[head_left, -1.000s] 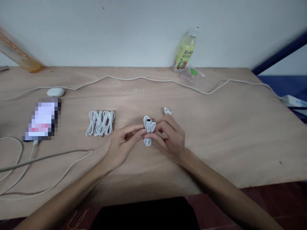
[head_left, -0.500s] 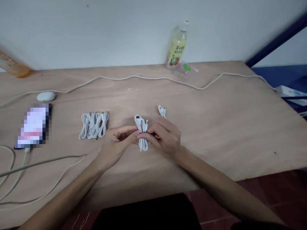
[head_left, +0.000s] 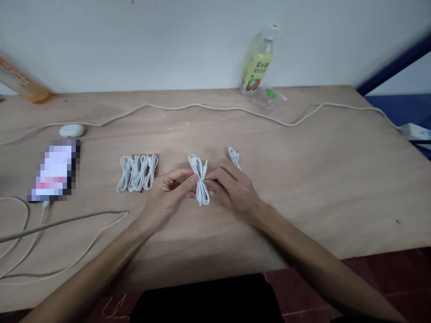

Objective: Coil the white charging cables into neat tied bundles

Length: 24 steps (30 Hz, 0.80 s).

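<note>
A coiled white USB cable [head_left: 202, 193] is held upright just above the wooden table, pinched at its middle into a figure-eight shape. Its plug ends point away from me. My left hand [head_left: 171, 193] is closed on the bundle from the left, thumb on the front. From the right, my right hand [head_left: 234, 190] pinches at the same narrow middle; whether a tie is between its fingertips is too small to make out. Several coiled white cables [head_left: 137, 172] lie in a row left of my left hand. Another small coiled cable [head_left: 234, 157] rests beyond my right hand.
A phone [head_left: 54, 170] with a plugged-in cord and a white earbud case [head_left: 72, 130] lie at left. A long white cord [head_left: 235, 109] crosses the table's back. A yellow drink bottle [head_left: 257, 65], crumpled clear plastic [head_left: 269, 98] and an orange bottle [head_left: 25, 85] stand by the wall.
The held cable has turned slightly, its looped lower end swinging right. My right thumb has moved from the front of the bundle to its side. The whole view has shifted a little.
</note>
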### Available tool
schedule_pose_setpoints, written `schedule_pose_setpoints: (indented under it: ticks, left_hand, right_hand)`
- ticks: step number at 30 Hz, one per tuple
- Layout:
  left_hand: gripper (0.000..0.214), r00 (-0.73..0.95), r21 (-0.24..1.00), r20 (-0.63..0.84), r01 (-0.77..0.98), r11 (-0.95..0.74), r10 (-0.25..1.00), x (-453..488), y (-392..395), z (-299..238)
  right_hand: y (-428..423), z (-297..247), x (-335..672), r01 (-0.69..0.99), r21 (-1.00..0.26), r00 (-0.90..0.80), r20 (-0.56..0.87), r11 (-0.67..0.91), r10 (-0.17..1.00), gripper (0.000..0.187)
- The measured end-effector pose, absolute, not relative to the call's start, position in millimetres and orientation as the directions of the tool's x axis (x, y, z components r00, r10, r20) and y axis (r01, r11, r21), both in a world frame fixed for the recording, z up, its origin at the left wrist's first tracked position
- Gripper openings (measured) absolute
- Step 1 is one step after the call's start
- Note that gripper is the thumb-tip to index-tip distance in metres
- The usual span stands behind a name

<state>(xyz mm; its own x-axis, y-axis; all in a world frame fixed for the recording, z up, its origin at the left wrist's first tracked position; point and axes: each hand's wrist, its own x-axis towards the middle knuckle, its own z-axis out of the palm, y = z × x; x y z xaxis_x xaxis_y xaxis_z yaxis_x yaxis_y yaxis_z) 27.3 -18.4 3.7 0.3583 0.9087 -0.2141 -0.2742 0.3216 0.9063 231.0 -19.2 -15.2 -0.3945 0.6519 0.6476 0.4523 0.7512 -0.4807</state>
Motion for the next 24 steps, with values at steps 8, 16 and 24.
schedule_pose_setpoints:
  ticks: [8,16,24]
  left_hand:
    - [0.031,0.437,0.857,-0.234,-0.33,0.396,0.869,22.9,-12.1,-1.7]
    - [0.033,0.446,0.853,-0.265,-0.305,0.423,0.855,21.3,-13.5,-4.4]
    - [0.043,0.277,0.963,-0.225,-0.082,0.256,0.934,21.2,-13.4,11.5]
  right_hand:
    - [-19.1,-16.0,228.4,0.513,-0.305,-0.434,0.714,0.803,0.548,0.027]
    - [-21.3,-18.1,228.9,0.542,-0.186,-0.521,0.691,0.82,0.501,0.027]
    - [-20.5,-11.7,226.9,0.591,-0.014,-0.568,0.703,0.807,0.428,0.036]
